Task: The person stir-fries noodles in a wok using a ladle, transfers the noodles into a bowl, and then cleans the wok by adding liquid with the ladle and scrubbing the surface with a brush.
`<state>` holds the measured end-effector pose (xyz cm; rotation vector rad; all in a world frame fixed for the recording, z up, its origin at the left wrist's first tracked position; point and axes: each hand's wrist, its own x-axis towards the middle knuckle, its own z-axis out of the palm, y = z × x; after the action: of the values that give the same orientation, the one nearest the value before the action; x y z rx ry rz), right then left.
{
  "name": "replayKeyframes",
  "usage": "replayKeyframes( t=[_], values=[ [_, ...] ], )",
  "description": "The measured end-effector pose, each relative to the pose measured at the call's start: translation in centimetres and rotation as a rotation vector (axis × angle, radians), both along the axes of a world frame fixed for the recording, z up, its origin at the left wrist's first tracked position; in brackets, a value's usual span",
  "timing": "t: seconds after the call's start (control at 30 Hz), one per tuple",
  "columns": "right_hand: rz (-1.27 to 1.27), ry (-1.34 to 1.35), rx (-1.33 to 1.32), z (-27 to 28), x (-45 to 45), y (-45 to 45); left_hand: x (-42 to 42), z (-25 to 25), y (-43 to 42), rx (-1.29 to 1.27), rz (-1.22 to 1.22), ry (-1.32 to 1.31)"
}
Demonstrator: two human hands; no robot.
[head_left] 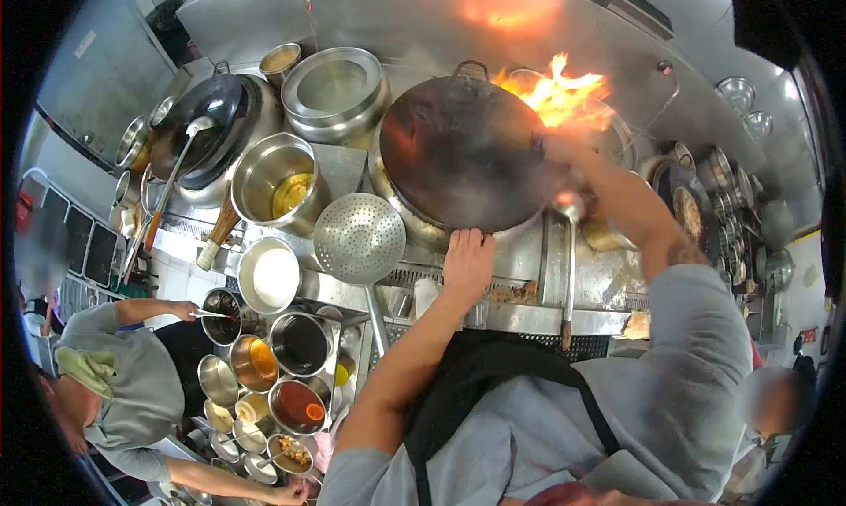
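Observation:
A large dark wok (458, 149) sits on the stove, with steam over its right part. My left hand (467, 261) is at the wok's front edge, its fingers bent over the rim. To the wok's right, my right hand (564, 158) is smeared by motion and steam; its fingers and anything in them cannot be made out. Flames (562, 96) rise behind and to the right of the wok. A ladle (570, 268) lies below my right hand, its bowl up against the wok's right side. A perforated strainer (359, 239) rests left of my left hand.
A steel pot with yellow liquid (280, 182) and a white-filled pot (270, 275) stand to the left. Farther left is a second wok (198, 122). A co-worker (132, 374) reaches over several sauce pots at the lower left. Another person is at the far right.

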<state>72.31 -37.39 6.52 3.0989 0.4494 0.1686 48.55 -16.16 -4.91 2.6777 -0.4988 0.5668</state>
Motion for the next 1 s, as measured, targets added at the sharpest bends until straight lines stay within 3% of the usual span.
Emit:
replayKeyframes(
  t=[0.03, 0.07, 0.1, 0.2, 0.33, 0.37, 0.43, 0.5, 0.57, 0.63, 0.7, 0.8, 0.87, 0.93, 0.97, 1.0],
  values=[
    [-0.093, -0.099, -0.188, -0.2, 2.1, -0.7, 0.9, 0.4, -0.1, 0.013, 0.014, -0.027],
    [-0.267, 0.053, -0.04, 1.5, 3.2, 0.7, 1.7, 0.7, -0.1, -0.001, 0.021, -0.07],
    [-0.195, 0.135, -0.063, 4.2, 1.4, 2.8, 1.5, 0.5, -0.1, -0.009, 0.017, -0.093],
    [0.251, 0.209, -0.185, 1.3, -2.0, 4.6, 1.2, -0.1, -0.2, -0.009, -0.012, -0.08],
    [-0.146, 0.189, -0.159, -2.4, 3.1, 3.9, 1.0, 0.1, -0.2, 0.029, -0.025, -0.044],
    [-0.29, -0.031, 0.0, -1.8, 3.3, 4.7, 1.6, 0.2, -0.3, 0.024, -0.01, -0.077],
    [-0.098, 0.064, 0.012, -1.2, 3.4, 5.6, 1.2, -0.5, -0.5, 0.022, 0.008, -0.115],
    [0.115, 0.148, -0.09, 3.4, -4.8, 8.7, 0.6, -0.7, -0.6, 0.006, -0.003, -0.068],
    [0.363, 0.279, -0.213, 1.5, -4.7, 8.7, 1.7, 0.1, -0.5, -0.001, 0.015, -0.053],
    [0.155, 0.217, -0.151, -4.3, 0.1, 4.8, 0.6, 0.6, -0.4, 0.017, 0.005, -0.003],
    [-0.213, -0.009, 0.082, -2.7, 3.1, 4.5, 0.6, 0.0, -0.5, 0.035, 0.016, -0.04],
    [0.006, 0.087, 0.036, -0.7, 0.6, 7.4, 0.0, -0.6, -0.7, 0.038, 0.008, -0.022],
    [0.346, 0.127, 0.036, -0.8, -3.8, 10.7, 1.4, -0.6, -0.7, 0.05, 0.014, -0.013],
    [0.271, 0.236, -0.312, -3.9, 0.0, 11.1, 0.9, -0.8, -0.6, 0.045, 0.017, -0.022],
    [0.052, 0.212, -0.192, -6.5, 4.8, 9.3, 1.0, -0.6, -0.5, 0.057, 0.011, 0.004],
    [-0.049, 0.025, -0.058, -5.0, 5.3, 8.1, 1.4, -0.2, -0.5, 0.061, 0.01, 0.02]
  ],
)
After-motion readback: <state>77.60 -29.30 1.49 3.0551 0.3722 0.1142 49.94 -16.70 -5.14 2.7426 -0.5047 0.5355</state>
